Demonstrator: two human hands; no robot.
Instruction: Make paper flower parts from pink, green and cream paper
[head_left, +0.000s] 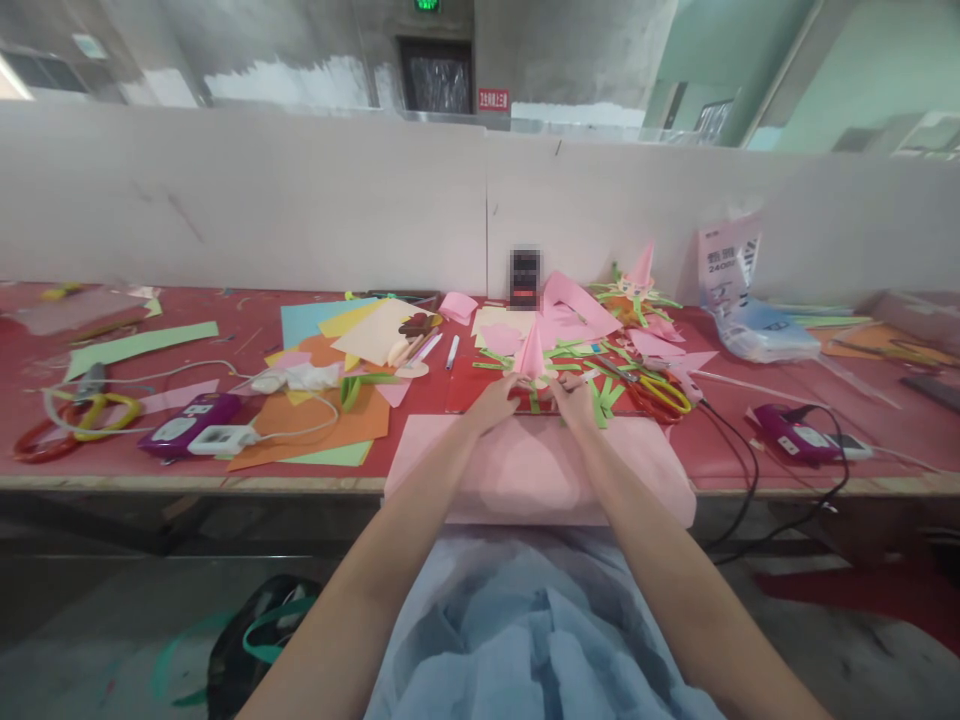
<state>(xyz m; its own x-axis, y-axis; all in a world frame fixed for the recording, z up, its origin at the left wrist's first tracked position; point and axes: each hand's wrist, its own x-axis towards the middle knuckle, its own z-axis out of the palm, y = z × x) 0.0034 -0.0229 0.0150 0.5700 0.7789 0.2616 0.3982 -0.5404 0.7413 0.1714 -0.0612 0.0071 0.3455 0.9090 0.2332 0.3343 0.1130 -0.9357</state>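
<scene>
1. A pink cone (531,350), smooth and paper-like, stands point up on the red surface (247,332), between the two hands.
2. Flat green strips (606,402) lie about its base, some spread out like fingers of a fan.
3. Matt, straight-edged sheets (319,425) in orange, yellow, blue and cream overlap to the left; a glossy, crinkled bag (765,335) sits well to the right.
4. A soft-looking pink pad (540,470) with rounded corners overhangs the front edge, under the forearms.
5. Both bare forearms reach forward and converge. The left hand (496,402) bends its fingers in at the cone's left base; whether they pinch it, I cannot tell.
6. The right hand (574,398) curls inward at the right base, near the strips; its grip is too small to tell.
</scene>
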